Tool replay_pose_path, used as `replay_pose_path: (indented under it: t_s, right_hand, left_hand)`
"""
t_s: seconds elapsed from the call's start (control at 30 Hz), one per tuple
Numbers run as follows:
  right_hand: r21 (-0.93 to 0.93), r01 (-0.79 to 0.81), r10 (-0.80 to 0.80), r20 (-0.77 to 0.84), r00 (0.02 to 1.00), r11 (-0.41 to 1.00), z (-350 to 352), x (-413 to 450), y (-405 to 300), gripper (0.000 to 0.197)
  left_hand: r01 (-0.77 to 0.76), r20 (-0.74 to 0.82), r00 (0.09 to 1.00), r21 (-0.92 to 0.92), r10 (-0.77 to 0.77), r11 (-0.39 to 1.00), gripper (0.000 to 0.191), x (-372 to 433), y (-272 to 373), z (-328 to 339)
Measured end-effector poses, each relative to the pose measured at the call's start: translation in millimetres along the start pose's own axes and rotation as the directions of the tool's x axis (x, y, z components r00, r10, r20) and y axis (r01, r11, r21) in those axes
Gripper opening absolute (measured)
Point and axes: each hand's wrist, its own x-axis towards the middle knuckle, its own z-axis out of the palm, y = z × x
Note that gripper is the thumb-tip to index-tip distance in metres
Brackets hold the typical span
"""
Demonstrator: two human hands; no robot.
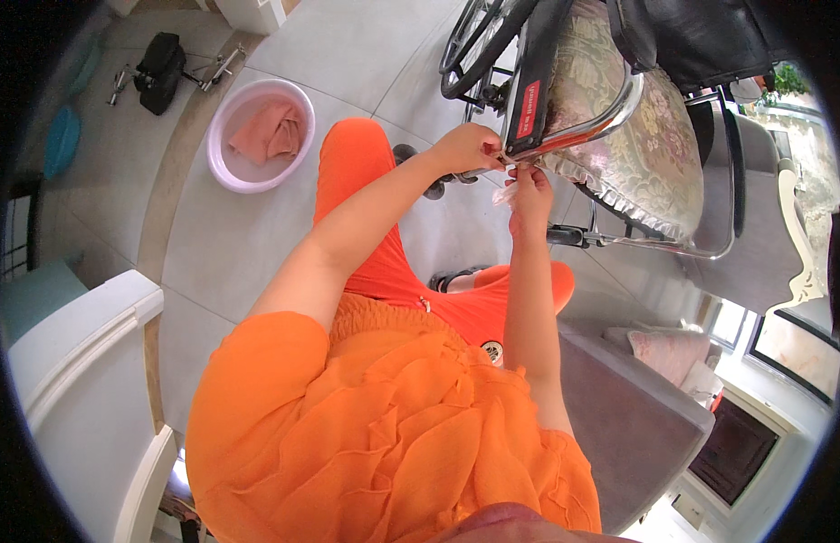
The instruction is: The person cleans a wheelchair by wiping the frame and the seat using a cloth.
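My left hand (469, 148) pinches at the front corner of a wheelchair's armrest frame (586, 138), thumb and fingertips together. Close beside it, my right hand (532, 193) has its fingers curled around a pale fabric strip (505, 196), whose loose end hangs below. The strip seems to run to the corner of a floral seat cushion (620, 129) with a ruffled edge. A black side panel (528, 102) with a red label stands just beyond my left hand. My fingers hide the exact spot where strip and tube meet.
A pink basin (216, 159) with a folded pink cloth (274, 132) in water sits on the tiled floor to the left. Farther off lies a black detached wheelchair part (159, 71). The large wheel (484, 51) is ahead, a caster (566, 235) nearer. A grey sofa (630, 421) stands at right.
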Motion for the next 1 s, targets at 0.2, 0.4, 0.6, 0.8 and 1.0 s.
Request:
replay_pose_path:
  t_s: [0.2, 0.4, 0.6, 0.8, 1.0]
  right_hand:
    - [0.01, 0.0, 0.0, 0.003, 1.0, 1.0, 2, -2, -3, 0.019]
    - [0.027, -0.007, 0.006, 0.014, 1.0, 1.0, 4, -4, -5, 0.019]
    - [0.027, -0.009, 0.008, 0.025, 1.0, 1.0, 3, 1, 1, 0.018]
    - [0.075, -0.027, 0.026, 0.008, 1.0, 0.997, 1, 1, 3, 0.018]
    - [0.074, -0.046, 0.043, 0.05, 0.998, 0.996, -1, -2, 1, 0.018]
  left_hand:
    - [-0.14, -0.08, 0.984, 0.183, 0.157, 0.973, 0.021, -8, -5, -3]
    - [0.102, -0.411, 0.791, -0.641, -0.453, 0.761, 0.015, -29, -3, 42]
    - [0.129, -0.146, 0.57, -0.956, -0.808, 0.264, 0.022, -21, -23, 51]
    - [0.065, -0.578, 0.794, -0.224, -0.187, 0.972, 0.02, -28, 4, 33]
    - [0.11, -0.547, 0.834, 0.03, -0.076, 0.993, 0.016, -28, 17, 41]
